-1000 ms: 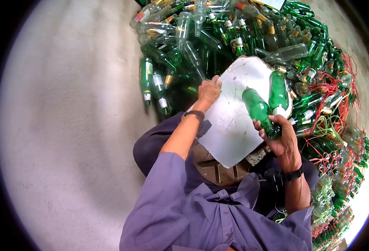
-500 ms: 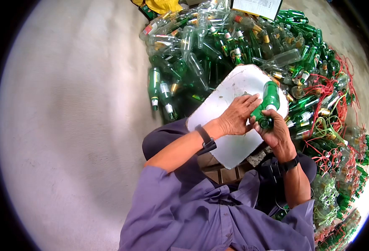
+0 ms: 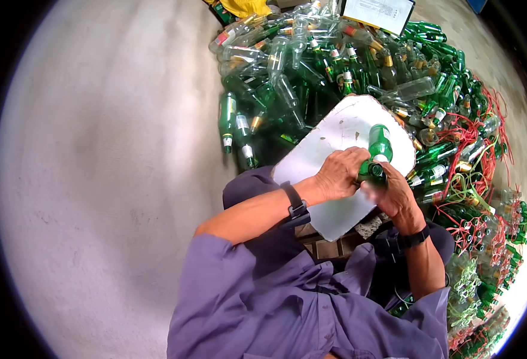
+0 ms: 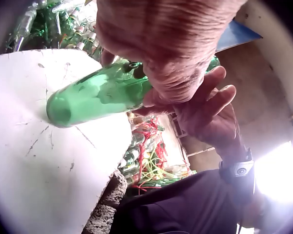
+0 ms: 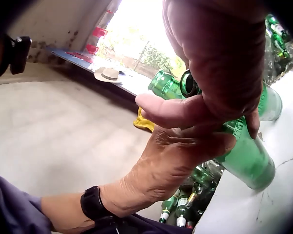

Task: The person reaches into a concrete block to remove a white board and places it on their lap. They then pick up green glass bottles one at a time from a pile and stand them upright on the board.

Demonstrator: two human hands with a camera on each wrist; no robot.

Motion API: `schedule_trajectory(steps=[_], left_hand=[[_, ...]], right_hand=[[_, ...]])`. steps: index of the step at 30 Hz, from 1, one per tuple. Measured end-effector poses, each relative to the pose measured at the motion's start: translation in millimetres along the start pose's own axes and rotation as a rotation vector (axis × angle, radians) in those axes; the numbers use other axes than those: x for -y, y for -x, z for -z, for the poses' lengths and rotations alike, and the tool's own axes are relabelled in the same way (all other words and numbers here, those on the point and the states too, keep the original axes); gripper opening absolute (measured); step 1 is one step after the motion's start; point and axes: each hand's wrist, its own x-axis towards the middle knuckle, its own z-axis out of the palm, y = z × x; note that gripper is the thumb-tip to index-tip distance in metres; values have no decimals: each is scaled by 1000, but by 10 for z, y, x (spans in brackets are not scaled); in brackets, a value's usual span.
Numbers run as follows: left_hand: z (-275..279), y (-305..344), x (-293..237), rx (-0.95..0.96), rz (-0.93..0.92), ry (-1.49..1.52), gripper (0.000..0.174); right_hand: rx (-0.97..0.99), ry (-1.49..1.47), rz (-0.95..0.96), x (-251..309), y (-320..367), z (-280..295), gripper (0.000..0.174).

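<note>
Two green glass bottles are held together over a white board (image 3: 311, 146) at the person's lap. One bottle (image 3: 380, 137) points its base away from the body; the other's neck (image 3: 376, 171) faces the person. My right hand (image 3: 398, 194) grips the bottles near their necks, fingers curled, as the right wrist view shows. The left hand (image 3: 338, 173) wraps round the nearer bottle (image 5: 251, 163), its fingers partly behind the glass. In the left wrist view that bottle (image 4: 97, 95) lies slanted, base close over the board. Both hands meet at the necks.
Beyond the board spreads a heap of loose green and clear bottles (image 3: 287, 93). Bundles of bottles tied with red and green string (image 3: 472, 221) stand at the right. Rough blocks (image 4: 107, 202) show under the board's edge. A printed box (image 3: 378, 13) is at the back.
My left hand has moved from the board's left edge to the bottles and now grips one. The right hand has kept its hold, and the two bottles now overlap more closely.
</note>
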Motion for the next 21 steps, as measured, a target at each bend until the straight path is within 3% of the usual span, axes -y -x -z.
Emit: schedule_trajectory(steps=[5,10,12,16,18,19,21], left_hand=[[23,-53,-73,20,-5,14,48],[-30,-71,-40,-96,-73,59,45],[9,-83,-45,-94,-108,74,43],[63,-220,-112,-128,26,195,42],[88,-280,-156,-114,134,318,40],[119,-303,-165,-81,150,338,39],[189,-341,-242,-39,235,405,34]], right_hand=[[-60,170,-3,90,113,-120,27],[-180,236,118,46,124,-71,32],[-232,402,162,75,153,19,34],[-281,498,263,91,250,-89,34],[-363,560,389,30,237,-123,40],[-314,608,366,52,217,-97,71],[-334,635,429,7,185,-73,69]])
